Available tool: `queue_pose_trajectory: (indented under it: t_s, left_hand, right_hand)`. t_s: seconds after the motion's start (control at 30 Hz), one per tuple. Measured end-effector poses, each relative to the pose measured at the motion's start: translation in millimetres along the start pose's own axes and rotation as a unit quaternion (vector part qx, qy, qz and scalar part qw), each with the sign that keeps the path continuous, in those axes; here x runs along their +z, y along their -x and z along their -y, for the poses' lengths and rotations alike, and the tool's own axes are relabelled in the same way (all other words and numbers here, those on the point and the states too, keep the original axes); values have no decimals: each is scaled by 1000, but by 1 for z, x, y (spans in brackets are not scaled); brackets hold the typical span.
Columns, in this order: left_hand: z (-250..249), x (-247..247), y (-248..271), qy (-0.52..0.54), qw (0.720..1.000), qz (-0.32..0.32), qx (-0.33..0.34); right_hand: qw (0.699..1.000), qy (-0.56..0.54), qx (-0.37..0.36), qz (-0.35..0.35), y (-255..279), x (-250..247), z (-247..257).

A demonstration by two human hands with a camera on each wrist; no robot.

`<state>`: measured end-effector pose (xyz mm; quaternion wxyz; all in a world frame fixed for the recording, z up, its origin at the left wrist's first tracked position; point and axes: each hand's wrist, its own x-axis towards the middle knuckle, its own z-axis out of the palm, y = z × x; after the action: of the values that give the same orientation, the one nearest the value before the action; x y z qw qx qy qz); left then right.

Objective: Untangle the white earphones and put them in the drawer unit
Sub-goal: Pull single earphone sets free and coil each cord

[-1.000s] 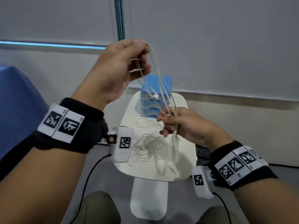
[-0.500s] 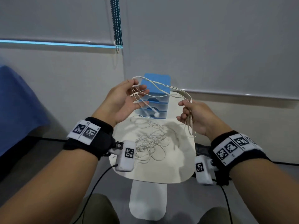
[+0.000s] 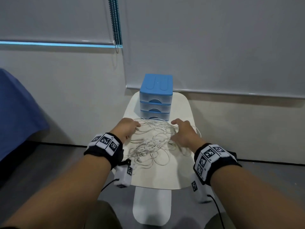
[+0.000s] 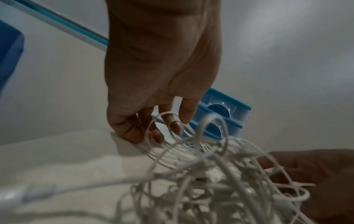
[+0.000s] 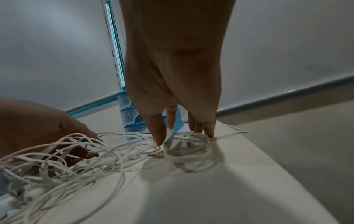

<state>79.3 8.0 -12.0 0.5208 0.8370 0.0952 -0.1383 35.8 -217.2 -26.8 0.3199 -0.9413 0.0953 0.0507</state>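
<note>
Both hands (image 3: 127, 129) (image 3: 183, 133) rest straight, spread fingers (image 5: 159, 133) on tangled white earphones (image 3: 151, 142) before the drawer unit (image 3: 156, 98)

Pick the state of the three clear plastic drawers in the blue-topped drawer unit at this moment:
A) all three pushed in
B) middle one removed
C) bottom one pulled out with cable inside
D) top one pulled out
A: in the head view the blue-topped drawer unit shows its three clear fronts flush with the frame, while the tangled white earphone cables lie on the white table in front of it.
</note>
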Motion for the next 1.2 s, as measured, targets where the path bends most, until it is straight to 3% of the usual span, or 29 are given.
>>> queue_pose_trajectory:
  t_s: [0.3,0.43,0.5,0.57,0.67,0.8,0.97,1.1,1.2]
  left_hand:
    - [5,-9,1,-72,997,-24,12]
    - [10,-13,12,-174,983,-49,12]
    - [11,-11,28,-189,979,-60,47]
    - [12,-7,47,-170,977,-65,109]
    - [22,8,77,-139,978,-29,155]
    - [37,27,99,-224,961,18,159]
    - [59,36,101,-244,955,21,166]
    - [75,37,98,-136,974,-18,180]
    - [85,38,89,-120,969,-29,215]
  right_hand:
    - [999,28,-11,19,8,-7,-5]
    - [1000,-19,-10,13,15,-9,-4]
    - [999,-23,-27,-14,23,-7,-3]
    - [995,3,-54,-86,33,-1,-3]
    - [982,-22,-93,-161,53,13,-2]
    - [974,-198,-45,-103,70,28,-11]
    - [991,-123,-47,1,81,34,-22]
    - [991,-126,-53,11,85,34,-25]
    - [990,-124,-71,12,86,38,-25]
